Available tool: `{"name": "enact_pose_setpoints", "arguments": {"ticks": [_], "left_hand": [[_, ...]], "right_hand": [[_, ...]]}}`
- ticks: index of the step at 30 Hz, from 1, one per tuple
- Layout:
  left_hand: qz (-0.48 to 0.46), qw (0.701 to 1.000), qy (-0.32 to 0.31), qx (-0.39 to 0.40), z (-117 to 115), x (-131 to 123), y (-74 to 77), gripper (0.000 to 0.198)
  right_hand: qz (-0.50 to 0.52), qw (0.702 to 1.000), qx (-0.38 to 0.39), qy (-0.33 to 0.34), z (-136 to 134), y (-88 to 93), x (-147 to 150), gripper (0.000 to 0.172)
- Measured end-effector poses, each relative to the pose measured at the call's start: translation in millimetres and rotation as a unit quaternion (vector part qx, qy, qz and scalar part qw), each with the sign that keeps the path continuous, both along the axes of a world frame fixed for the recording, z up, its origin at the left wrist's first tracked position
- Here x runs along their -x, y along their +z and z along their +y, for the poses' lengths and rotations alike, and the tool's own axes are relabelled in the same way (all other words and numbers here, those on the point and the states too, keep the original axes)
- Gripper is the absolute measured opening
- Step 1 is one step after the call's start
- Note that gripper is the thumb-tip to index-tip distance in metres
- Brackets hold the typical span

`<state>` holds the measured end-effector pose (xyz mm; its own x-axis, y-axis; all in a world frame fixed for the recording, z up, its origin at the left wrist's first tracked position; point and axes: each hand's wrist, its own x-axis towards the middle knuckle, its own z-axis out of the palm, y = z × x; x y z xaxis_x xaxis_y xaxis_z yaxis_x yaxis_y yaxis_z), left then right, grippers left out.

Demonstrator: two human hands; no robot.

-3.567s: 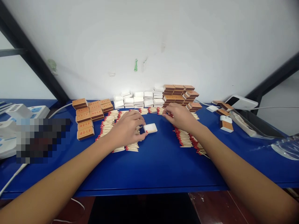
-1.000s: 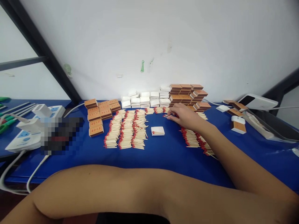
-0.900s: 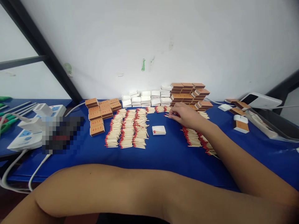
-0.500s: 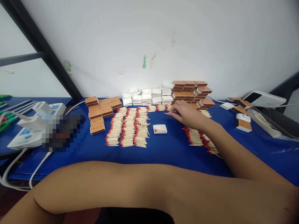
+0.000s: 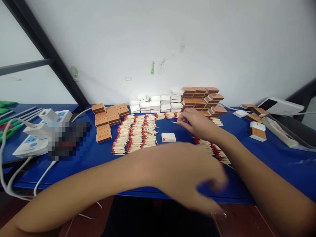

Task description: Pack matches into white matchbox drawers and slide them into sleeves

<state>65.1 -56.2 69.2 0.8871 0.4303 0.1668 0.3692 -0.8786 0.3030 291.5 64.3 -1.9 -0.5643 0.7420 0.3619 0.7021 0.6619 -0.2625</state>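
Note:
In the head view, my right hand [image 5: 191,119] pinches a red-tipped match [image 5: 174,122] just behind the white matchbox tray [image 5: 171,134]. A few matches lie in that tray on the blue table. My left hand [image 5: 185,172] hangs near the table's front edge, blurred, with its thumb and fingers apart and nothing seen between them. Left of the tray lie long rows of matches [image 5: 134,135]. More matches [image 5: 205,144] are spread under and beside my right forearm, which partly hides them.
Stacked white trays [image 5: 155,104] and brown matchbox sleeves [image 5: 195,101] stand along the wall. Orange matchboxes [image 5: 103,128] are piled on the left, near a power strip [image 5: 27,148] with cables and a pixelated dark object [image 5: 71,140]. Loose boxes [image 5: 258,134] and a white device [image 5: 283,105] lie right.
My left hand and forearm have swung back leftward from across the foreground, bringing the hand into view. My right hand stays almost where it was, still pinching the match.

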Motion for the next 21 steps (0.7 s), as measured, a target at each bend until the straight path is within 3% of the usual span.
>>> {"name": "enact_pose_setpoints", "arguments": {"ticks": [2, 6, 9, 13, 21], "left_hand": [[0.043, 0.998, 0.039, -0.027, 25, 19, -2.5, 0.013], [0.047, 0.970, 0.224, -0.087, 69, 55, -23.8, 0.038], [0.035, 0.975, 0.192, -0.109, 87, 67, -38.6, 0.051], [-0.014, 0.983, 0.153, -0.099, 88, 64, -50.4, 0.058], [-0.041, 0.985, 0.135, -0.094, 82, 57, -57.4, 0.035]], "right_hand": [[0.004, 1.000, -0.001, 0.002, -2, 2.4, 0, 0.019], [0.007, 1.000, 0.023, 0.001, -13, 8.5, 5, 0.021], [0.011, 0.999, 0.043, 0.015, -23, 11.8, 12, 0.020], [0.011, 0.997, 0.064, 0.044, -34, 10.0, 22, 0.019], [-0.017, 0.994, 0.078, 0.069, -45, 1.0, 33, 0.015]]}}
